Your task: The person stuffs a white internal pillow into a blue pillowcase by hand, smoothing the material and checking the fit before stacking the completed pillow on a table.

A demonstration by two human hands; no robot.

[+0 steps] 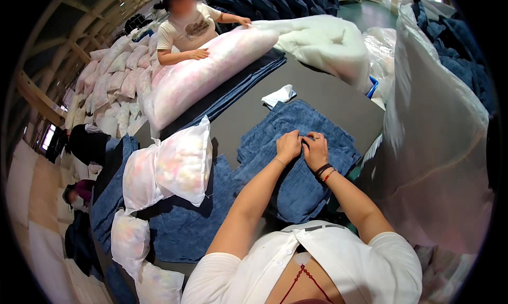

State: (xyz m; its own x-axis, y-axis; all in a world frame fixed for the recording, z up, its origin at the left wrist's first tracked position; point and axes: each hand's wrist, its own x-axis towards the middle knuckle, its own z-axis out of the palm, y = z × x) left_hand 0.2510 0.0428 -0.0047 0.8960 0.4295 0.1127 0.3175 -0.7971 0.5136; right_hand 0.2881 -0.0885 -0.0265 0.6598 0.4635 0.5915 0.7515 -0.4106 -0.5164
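Note:
On the dark table (246, 91) in front of me lies a bunched piece of blue fabric (258, 133), with a fold of it hanging over the near edge. My left hand (289, 145) and my right hand (315, 149) meet on this fabric, their fingertips nearly touching. Both hands pinch its edge between thumb and fingers. Just beyond the fabric is a small white cloth piece (279, 96). To the left, a white sheer bag with pastel filling (178, 165), cinched at its middle, rests on more blue fabric (178, 232).
Across the table a person (186, 30) has both hands on a long stuffed bag (214, 69). White batting (325, 42) lies at the far right corner. A large translucent plastic bag (432, 145) stands at my right. Smaller filled bags (131, 240) sit at the lower left.

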